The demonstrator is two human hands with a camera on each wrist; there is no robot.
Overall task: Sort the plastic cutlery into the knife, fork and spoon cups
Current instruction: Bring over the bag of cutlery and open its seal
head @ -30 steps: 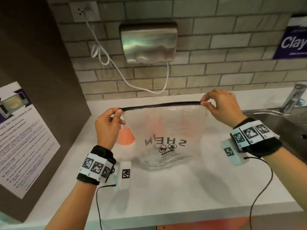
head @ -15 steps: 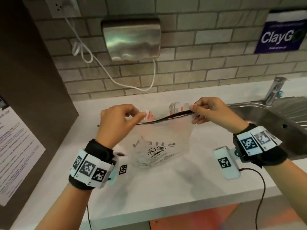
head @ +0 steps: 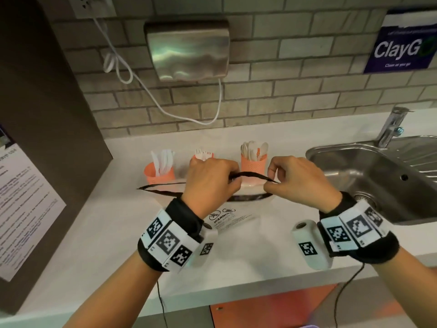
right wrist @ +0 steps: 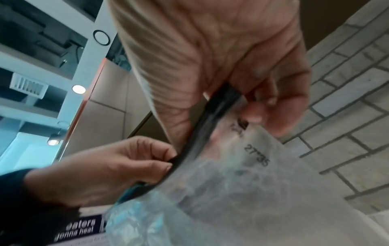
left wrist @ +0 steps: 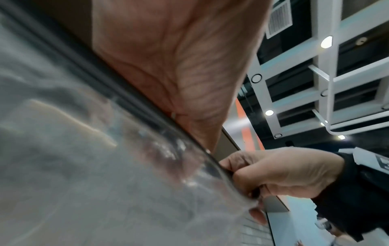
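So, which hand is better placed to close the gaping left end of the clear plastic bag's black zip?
Probably the left hand: it pinches the black zip beside that open end; the right hand pinches farther right.

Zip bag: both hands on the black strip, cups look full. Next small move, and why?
Probably lay the zip bag flat on the counter and let go. The left hand and right hand both pinch its black zip strip, it looks empty, and the knife cup, fork cup and spoon cup already hold cutlery.
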